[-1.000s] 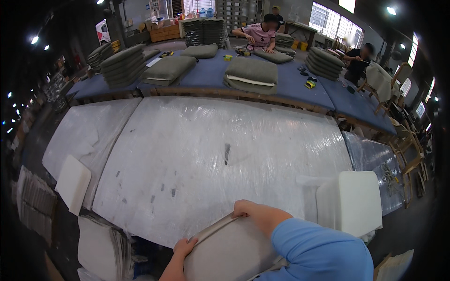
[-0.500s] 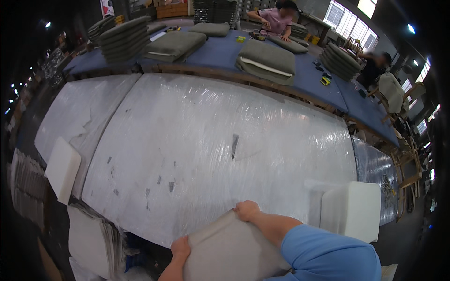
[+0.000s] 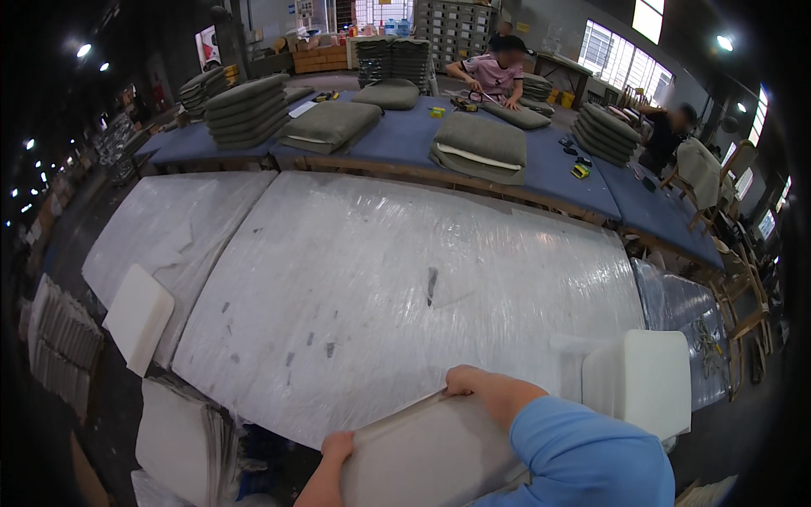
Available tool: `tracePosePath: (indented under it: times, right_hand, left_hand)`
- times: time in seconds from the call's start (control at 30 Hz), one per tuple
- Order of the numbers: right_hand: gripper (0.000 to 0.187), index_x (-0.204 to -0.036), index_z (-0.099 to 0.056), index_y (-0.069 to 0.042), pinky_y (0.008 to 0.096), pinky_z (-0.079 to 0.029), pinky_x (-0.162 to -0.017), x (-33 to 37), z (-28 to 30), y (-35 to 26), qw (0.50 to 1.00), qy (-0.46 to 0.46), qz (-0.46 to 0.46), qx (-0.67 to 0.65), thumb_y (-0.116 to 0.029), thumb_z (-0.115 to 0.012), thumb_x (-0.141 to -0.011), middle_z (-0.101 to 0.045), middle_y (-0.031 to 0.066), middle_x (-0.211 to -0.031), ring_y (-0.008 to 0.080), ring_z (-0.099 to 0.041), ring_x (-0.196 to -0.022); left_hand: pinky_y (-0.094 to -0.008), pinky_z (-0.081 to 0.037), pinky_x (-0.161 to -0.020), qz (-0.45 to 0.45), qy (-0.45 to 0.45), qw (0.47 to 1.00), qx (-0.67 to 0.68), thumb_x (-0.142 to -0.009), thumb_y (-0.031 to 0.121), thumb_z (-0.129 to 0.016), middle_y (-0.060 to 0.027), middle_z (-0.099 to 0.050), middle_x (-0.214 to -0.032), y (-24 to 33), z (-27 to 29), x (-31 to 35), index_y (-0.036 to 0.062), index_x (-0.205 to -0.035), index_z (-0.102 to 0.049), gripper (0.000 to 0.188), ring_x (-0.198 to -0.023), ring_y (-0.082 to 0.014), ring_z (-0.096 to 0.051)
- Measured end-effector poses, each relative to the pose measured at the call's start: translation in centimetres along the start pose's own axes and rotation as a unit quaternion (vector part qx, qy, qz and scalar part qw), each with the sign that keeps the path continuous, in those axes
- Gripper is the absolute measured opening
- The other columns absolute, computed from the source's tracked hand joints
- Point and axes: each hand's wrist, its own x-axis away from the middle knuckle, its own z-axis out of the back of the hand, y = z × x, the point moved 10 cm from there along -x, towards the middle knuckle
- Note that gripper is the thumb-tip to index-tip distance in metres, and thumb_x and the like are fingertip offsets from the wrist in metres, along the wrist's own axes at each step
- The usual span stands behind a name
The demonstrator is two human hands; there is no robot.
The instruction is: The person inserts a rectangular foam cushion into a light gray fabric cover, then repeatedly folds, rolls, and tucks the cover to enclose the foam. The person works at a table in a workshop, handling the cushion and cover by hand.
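At the near edge of the plastic-wrapped table [image 3: 380, 296], I grip a light grey-beige cushion cover [image 3: 427, 448] by its far edge. My left hand [image 3: 338, 445] is closed on the far left corner. My right hand [image 3: 461, 380] pinches the far right corner, its arm in a blue sleeve reaching across from the right. Between the two hands the edge runs taut, with a narrow folded band along it. The near part of the cover drops out of the picture, and whether anything is inside it is hidden.
White foam pads [image 3: 655, 380] stand at the table's right end, another foam pad [image 3: 139, 317] at its left. Stacked pale sheets [image 3: 182, 444] lie lower left. Beyond, a blue table [image 3: 397, 127] bears grey-green cushions [image 3: 481, 144]; a person [image 3: 498, 80] works behind it.
The view has tilted up and shifted, showing more of the far room. Both hands keep their hold on the cover, and its far edge looks straighter and tauter now.
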Motion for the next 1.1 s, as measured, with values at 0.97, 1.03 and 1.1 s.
tracePosePath:
  times: [0.97, 1.03, 1.1]
  right_hand:
    - [0.033, -0.114, -0.078, -0.011, 0.0454, -0.055, -0.097, -3.8, -0.9, 1.3, 0.987, 0.163, 0.0, -0.012, -0.031, -0.057, -0.099, -0.075, 0.0131, -0.122, 0.0324, -0.069, -0.117]
    - [0.033, -0.114, -0.078, -0.011, 0.0454, -0.055, -0.097, -3.8, -1.1, 1.3, 0.985, 0.175, 0.012, -0.011, -0.03, -0.057, -0.098, -0.075, 0.0132, -0.121, 0.0325, -0.069, -0.117]
    - [0.033, -0.115, -0.078, -0.011, 0.0453, -0.055, -0.098, -3.8, -1.2, 1.1, 0.986, 0.165, 0.006, -0.002, -0.03, -0.057, -0.098, -0.075, 0.0133, -0.122, 0.0325, -0.069, -0.117]
  left_hand:
    - [-0.0536, -0.05, -0.097, 0.039, 0.086, 0.993, 0.069, -0.11, 0.038, -0.035, -0.0231, -0.073, -0.114, 0.4, -2.6, -2.2, 0.0013, -0.108, -0.075, 0.055, -0.111, -0.0436, -0.067]
    - [-0.0538, -0.05, -0.098, 0.048, 0.078, 0.993, 0.072, -0.11, 0.039, -0.035, -0.0231, -0.073, -0.114, 0.4, -2.9, -2.1, 0.0012, -0.109, -0.074, 0.055, -0.112, -0.0437, -0.067]
    - [-0.0543, -0.05, -0.097, 0.046, 0.085, 0.993, 0.072, -0.11, 0.039, -0.036, -0.0233, -0.073, -0.114, 0.1, -3.0, -2.0, 0.0011, -0.109, -0.074, 0.054, -0.111, -0.0441, -0.067]
